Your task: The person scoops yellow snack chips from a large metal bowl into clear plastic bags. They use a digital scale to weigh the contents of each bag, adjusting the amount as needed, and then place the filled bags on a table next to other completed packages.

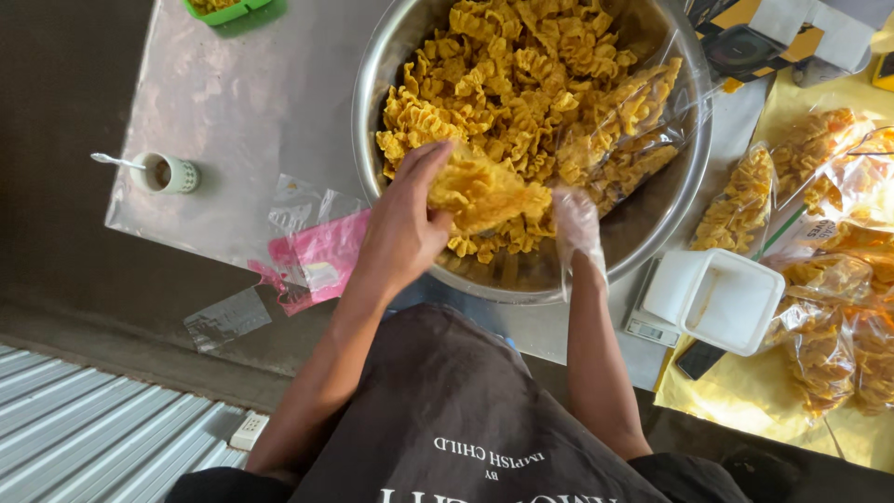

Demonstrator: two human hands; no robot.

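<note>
2 hands (405, 224) (575, 224): left grips a bagful of light, brittle crisps (484, 191); right, plastic-gloved, pinches the slippery bag edge.

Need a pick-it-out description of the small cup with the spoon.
Start at the big steel bowl of yellow crisps, then go left across the shiny plastic sheet. Near its left edge stands a small pale green cup. It alone has a white spoon sticking out.

One steel bowl (372, 84) of fried snacks sat under both hands. Right of the right hand (577, 219) stood one white tub (731, 298); left of the left hand (405, 224), one cup (172, 174).
</note>
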